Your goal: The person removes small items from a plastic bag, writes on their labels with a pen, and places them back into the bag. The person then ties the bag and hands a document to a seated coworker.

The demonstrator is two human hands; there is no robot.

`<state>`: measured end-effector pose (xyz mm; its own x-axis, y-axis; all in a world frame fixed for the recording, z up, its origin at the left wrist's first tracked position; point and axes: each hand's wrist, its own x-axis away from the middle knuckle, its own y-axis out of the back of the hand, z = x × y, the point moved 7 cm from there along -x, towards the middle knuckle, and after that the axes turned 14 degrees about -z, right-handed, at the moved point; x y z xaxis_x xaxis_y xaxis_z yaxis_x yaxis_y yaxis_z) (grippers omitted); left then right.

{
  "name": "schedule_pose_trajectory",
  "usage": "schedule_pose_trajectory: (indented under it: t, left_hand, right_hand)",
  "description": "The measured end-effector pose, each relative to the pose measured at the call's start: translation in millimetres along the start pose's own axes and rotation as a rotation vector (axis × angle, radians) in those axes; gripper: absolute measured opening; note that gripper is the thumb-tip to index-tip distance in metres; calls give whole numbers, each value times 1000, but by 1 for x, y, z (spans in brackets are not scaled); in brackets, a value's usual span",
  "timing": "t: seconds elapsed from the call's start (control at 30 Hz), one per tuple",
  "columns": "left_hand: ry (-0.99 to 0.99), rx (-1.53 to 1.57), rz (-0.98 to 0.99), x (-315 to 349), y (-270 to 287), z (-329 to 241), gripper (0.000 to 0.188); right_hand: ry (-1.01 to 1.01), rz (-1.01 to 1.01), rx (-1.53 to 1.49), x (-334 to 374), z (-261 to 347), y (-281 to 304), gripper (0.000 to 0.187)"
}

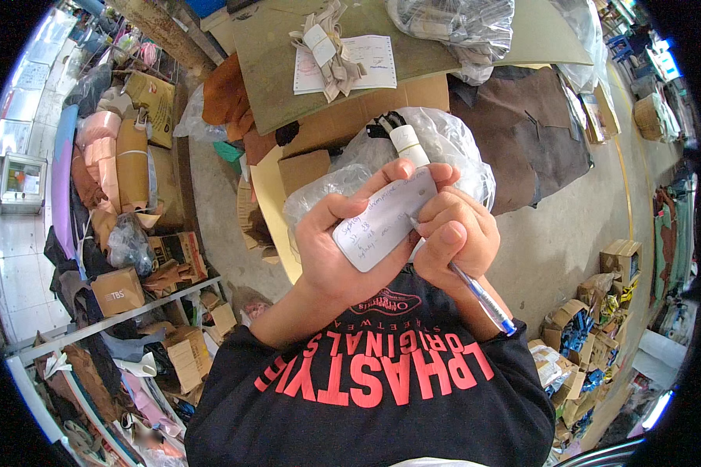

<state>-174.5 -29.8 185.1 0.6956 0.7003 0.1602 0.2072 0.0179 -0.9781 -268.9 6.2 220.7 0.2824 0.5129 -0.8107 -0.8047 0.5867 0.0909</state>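
Note:
In my left hand lies a white card tag with rounded corners, a small hole and handwritten lines. The fingers and thumb of that hand hold it from its edges. My right hand is closed round a clear pen with a blue end, its tip resting at or just above the card. Just beyond the fingertips shows a white cylindrical thing with a pale band; its lower part is hidden, and whether a hand holds it I cannot tell.
Ahead stands a green-topped table bearing a tied bundle of pale strips, a printed sheet and a plastic-wrapped pile. Dark leather sheets lie to its right. Cartons and rolls fill the left shelving; more boxes stand right.

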Motion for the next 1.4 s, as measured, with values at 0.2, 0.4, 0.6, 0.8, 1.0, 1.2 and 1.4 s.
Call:
schedule_pose_trajectory:
  t: [0.2,0.4,0.6,0.8,1.0,1.2,1.4]
  left_hand:
    - [-16,-11,17,-2,1,1,49]
    - [-6,-13,9,-3,2,2,48]
    - [8,5,-48,-1,3,1,47]
    - [0,8,-69,-1,3,1,46]
    - [-14,-12,-75,-2,2,0,47]
    - [-12,0,-68,-2,1,1,47]
    - [-15,-11,-81,-2,1,0,47]
  right_hand:
    - [-37,-19,3,1,-4,1,36]
    - [-49,-30,-28,1,-7,4,37]
    - [-119,-73,-17,3,-11,9,39]
    - [-75,-46,11,0,-12,8,40]
    - [-70,-40,39,-1,-12,6,40]
    - [-83,-59,-5,0,-12,7,41]
    - [-93,-81,1,1,-15,8,41]
